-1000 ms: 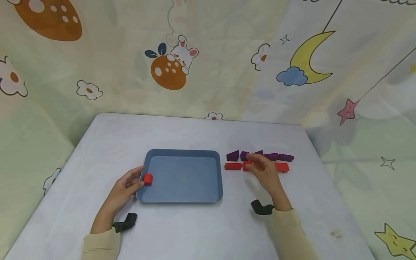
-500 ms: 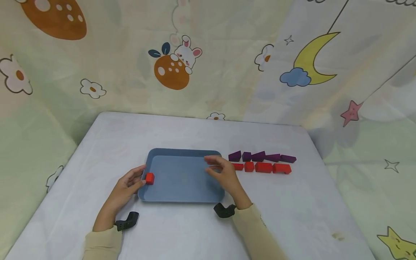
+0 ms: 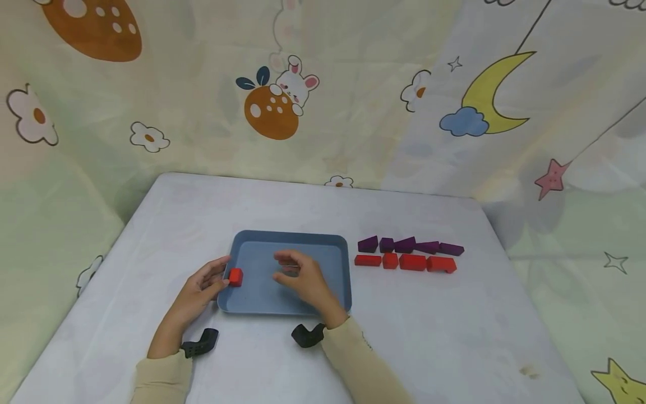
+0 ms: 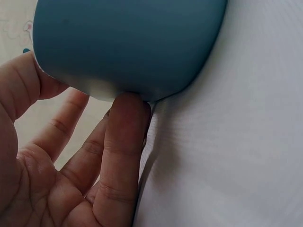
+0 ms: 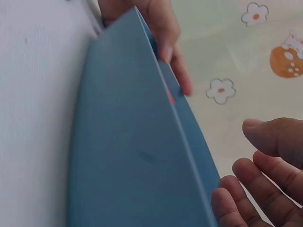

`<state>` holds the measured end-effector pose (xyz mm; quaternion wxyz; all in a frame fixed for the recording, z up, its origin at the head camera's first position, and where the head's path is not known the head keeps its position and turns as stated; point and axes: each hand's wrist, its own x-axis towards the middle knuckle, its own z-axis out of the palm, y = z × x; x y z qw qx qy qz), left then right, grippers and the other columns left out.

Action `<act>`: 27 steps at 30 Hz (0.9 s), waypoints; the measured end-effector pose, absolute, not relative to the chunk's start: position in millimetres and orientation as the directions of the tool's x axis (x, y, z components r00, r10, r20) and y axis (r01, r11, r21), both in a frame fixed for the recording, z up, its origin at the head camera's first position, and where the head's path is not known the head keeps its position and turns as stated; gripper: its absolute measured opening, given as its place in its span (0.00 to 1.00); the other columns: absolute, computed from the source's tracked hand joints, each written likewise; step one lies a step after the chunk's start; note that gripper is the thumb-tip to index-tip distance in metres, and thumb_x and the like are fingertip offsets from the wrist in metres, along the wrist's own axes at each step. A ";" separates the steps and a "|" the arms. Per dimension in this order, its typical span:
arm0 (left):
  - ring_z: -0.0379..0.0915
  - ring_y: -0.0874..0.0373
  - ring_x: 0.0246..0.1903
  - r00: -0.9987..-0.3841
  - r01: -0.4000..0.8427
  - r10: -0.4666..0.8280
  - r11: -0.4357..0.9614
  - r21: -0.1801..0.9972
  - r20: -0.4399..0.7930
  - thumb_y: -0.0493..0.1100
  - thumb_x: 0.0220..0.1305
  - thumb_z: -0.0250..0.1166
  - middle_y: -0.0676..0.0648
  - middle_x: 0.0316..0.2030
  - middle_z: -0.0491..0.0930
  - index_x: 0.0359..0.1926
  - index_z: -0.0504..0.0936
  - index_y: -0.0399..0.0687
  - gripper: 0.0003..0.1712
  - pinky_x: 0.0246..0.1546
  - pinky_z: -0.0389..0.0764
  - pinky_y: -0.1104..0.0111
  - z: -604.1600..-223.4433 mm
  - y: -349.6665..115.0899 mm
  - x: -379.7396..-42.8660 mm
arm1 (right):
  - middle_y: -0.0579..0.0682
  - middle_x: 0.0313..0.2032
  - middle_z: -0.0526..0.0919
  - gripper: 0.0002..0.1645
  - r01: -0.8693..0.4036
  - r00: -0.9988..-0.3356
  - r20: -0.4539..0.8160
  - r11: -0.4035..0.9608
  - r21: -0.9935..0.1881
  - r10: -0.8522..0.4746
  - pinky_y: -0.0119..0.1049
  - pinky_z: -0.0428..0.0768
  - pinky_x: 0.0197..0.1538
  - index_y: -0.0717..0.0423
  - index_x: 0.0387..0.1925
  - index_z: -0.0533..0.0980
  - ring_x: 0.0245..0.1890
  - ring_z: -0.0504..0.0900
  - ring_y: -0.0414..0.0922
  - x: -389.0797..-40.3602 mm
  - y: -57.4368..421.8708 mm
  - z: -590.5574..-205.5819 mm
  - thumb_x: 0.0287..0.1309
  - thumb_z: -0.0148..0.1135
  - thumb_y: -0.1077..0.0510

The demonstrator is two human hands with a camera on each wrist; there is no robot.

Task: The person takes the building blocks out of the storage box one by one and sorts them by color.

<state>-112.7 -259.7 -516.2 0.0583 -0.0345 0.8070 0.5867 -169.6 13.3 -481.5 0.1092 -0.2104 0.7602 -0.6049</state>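
Observation:
A shallow blue tray [image 3: 259, 294] lies on the white table. One small red block [image 3: 235, 276] sits inside it against the left wall. My left hand [image 3: 194, 294] grips the tray's left side, thumb at the rim beside the block; in the left wrist view its fingers [image 4: 124, 142] press the outer wall from below. Over the middle of the tray hovers my right hand [image 3: 308, 283], fingers loosely bent, thumb apart. The right wrist view shows nothing between that hand's fingers [image 5: 241, 203], and the tray's outer wall [image 5: 123, 132] beside them.
Right of the tray, two rows of blocks lie on the table: several purple blocks [image 3: 405, 245] behind, several red blocks [image 3: 413, 262] in front. A patterned cloth [image 3: 202, 101] hangs behind the table's far edge.
My right hand has moved left from above the block rows to above the middle of the tray. The left hand keeps its hold on the tray. The view has shifted slightly.

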 end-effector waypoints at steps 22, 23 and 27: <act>0.71 0.30 0.69 -0.995 -0.090 0.017 0.302 0.949 -0.099 0.37 0.78 0.62 0.26 0.75 0.68 0.80 0.67 0.37 0.33 0.50 0.79 0.76 -516.8 -261.1 -113.6 | 0.56 0.61 0.86 0.32 -0.246 -0.870 -0.011 0.453 -0.857 -0.494 0.28 0.82 0.54 0.62 0.65 0.81 0.52 0.87 0.45 -165.7 -60.3 -494.1 0.59 0.80 0.66; 0.71 0.30 0.69 -0.995 -0.091 0.015 0.301 0.949 -0.100 0.37 0.78 0.62 0.26 0.75 0.68 0.80 0.67 0.37 0.33 0.50 0.79 0.76 -517.2 -261.1 -113.6 | 0.55 0.61 0.87 0.31 -0.255 -0.872 -0.007 0.466 -0.847 -0.490 0.29 0.82 0.54 0.62 0.64 0.82 0.52 0.87 0.45 -165.5 -61.8 -494.4 0.59 0.80 0.65; 0.71 0.31 0.69 -0.994 -0.099 0.016 0.297 0.950 -0.109 0.37 0.79 0.62 0.27 0.75 0.68 0.80 0.66 0.37 0.34 0.50 0.79 0.76 -517.8 -260.9 -113.4 | 0.54 0.57 0.89 0.27 -0.287 -0.881 0.012 0.514 -0.808 -0.474 0.29 0.81 0.53 0.61 0.61 0.84 0.51 0.87 0.44 -164.7 -66.0 -495.5 0.60 0.81 0.62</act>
